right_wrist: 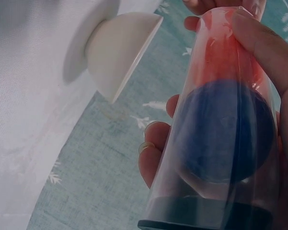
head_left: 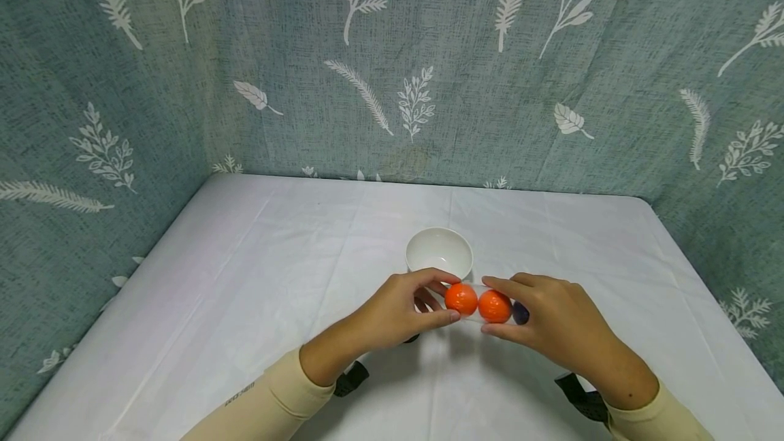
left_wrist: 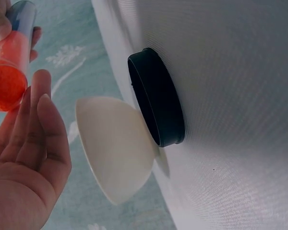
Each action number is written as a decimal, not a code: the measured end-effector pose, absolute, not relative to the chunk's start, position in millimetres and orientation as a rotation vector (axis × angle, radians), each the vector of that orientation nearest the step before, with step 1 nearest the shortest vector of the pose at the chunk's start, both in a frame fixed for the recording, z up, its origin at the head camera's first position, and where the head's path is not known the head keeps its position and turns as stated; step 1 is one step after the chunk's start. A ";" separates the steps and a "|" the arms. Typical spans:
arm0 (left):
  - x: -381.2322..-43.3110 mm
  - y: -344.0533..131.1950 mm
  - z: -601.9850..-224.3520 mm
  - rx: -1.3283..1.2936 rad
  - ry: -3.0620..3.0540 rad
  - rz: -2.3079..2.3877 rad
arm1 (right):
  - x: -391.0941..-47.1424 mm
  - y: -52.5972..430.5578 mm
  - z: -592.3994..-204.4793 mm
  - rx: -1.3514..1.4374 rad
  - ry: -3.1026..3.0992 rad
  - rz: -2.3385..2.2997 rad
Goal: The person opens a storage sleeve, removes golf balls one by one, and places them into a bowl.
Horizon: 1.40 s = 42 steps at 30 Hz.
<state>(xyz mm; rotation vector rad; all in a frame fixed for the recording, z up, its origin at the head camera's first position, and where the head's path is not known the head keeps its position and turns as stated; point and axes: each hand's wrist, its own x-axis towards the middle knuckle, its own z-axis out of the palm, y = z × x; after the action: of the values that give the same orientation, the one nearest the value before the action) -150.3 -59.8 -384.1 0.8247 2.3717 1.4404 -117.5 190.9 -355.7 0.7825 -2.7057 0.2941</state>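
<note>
Both hands hold a clear plastic tube [right_wrist: 168, 191] of balls in front of the bowl. Inside it sit an orange ball [head_left: 461, 299] at the left end, a second orange ball [head_left: 494, 307] and a dark blue ball [right_wrist: 225, 129]. My left hand [head_left: 404, 305] pinches the left end, thumb below and index finger above, around the first orange ball. My right hand [head_left: 551, 315] grips the tube's other part, its palm covering much of the blue ball in the head view. A dark base [right_wrist: 206, 213] closes the right end.
A white bowl [head_left: 439, 250] stands upright on the white-covered table [head_left: 275, 257], just beyond the hands. A black round cap [left_wrist: 158, 98] lies on the table near the bowl, mostly hidden by the left hand in the head view. Patterned green cloth [head_left: 294, 121] hangs around the table.
</note>
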 end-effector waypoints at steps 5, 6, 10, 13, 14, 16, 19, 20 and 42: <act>-151.0 -59.8 -384.7 0.826 2.378 1.428 | -117.9 190.7 -355.9 0.782 -2.707 0.284; -151.1 -59.8 -384.9 0.827 2.378 1.427 | -118.0 190.7 -356.0 0.782 -2.708 0.283; -151.7 -59.8 -385.9 0.828 2.378 1.424 | -117.8 191.2 -356.6 0.786 -2.702 0.283; -152.0 -59.9 -386.7 0.831 2.375 1.425 | -117.6 191.9 -356.7 0.795 -2.687 0.283; -152.2 -60.0 -387.1 0.834 2.374 1.425 | -117.6 192.1 -356.7 0.797 -2.683 0.283; -152.4 -60.0 -387.3 0.838 2.373 1.424 | -117.5 192.3 -356.6 0.799 -2.677 0.283; -152.8 -60.1 -387.6 0.844 2.376 1.420 | -117.6 192.3 -356.4 0.798 -2.680 0.283; -153.0 -60.2 -387.7 0.845 2.376 1.419 | -117.6 192.3 -356.3 0.797 -2.681 0.283; -153.4 -64.2 -385.7 0.801 2.451 1.396 | -119.2 193.0 -356.4 0.780 -2.701 0.294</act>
<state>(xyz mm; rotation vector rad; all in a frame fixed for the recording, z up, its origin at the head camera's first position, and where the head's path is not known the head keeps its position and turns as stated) -153.4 -64.2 -385.7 0.8009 2.4505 1.3963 -119.2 193.0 -356.4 0.7795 -2.7014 0.2945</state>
